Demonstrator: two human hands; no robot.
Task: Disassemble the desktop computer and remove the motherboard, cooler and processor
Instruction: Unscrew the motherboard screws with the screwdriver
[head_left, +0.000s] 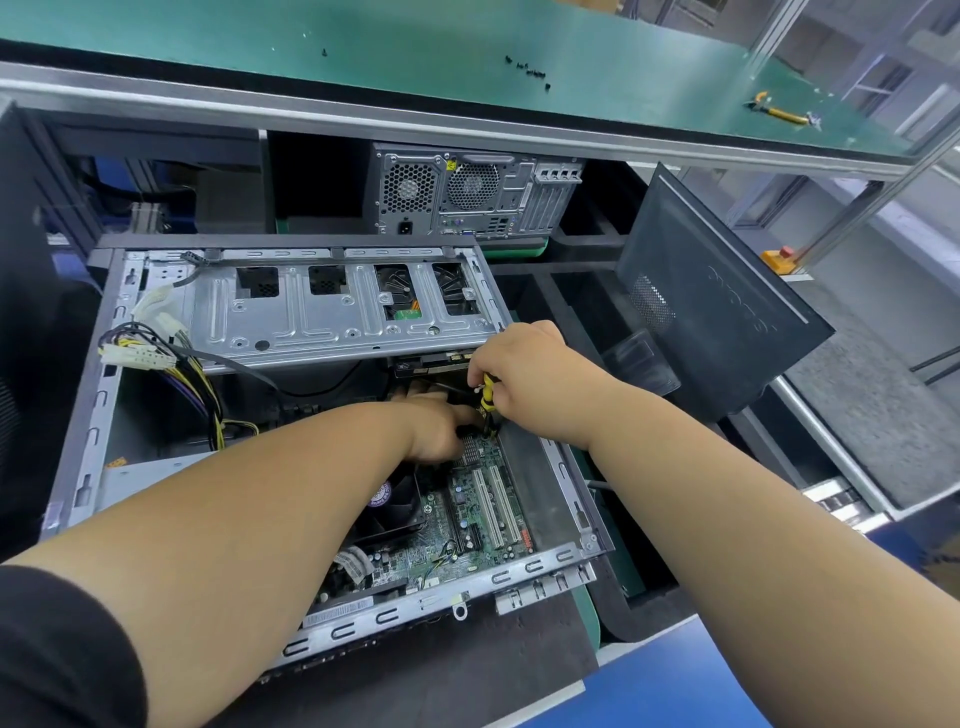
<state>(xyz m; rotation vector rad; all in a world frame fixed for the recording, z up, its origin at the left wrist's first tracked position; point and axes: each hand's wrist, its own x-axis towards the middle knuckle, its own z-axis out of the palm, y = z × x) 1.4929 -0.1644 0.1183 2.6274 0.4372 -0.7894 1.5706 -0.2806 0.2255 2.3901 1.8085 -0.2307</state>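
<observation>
Unscrewing motherboard (467, 525) inside case (540, 566): right hand (524, 379) clamped on screwdriver (487, 397), left hand (441, 431) beside it, grip unclear. Board fragile, stiff; lift by edges.

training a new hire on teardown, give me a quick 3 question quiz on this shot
1. True or false: the right hand holds a yellow and black screwdriver upright over the motherboard.
2. Where do the loose black screws lie?
A. inside the open case
B. on the green shelf above
C. on the blue surface below
3. Fill in: the left hand rests inside the open case, beside the screwdriver's ____.

Key: 1 true; 2 B; 3 tip
</observation>
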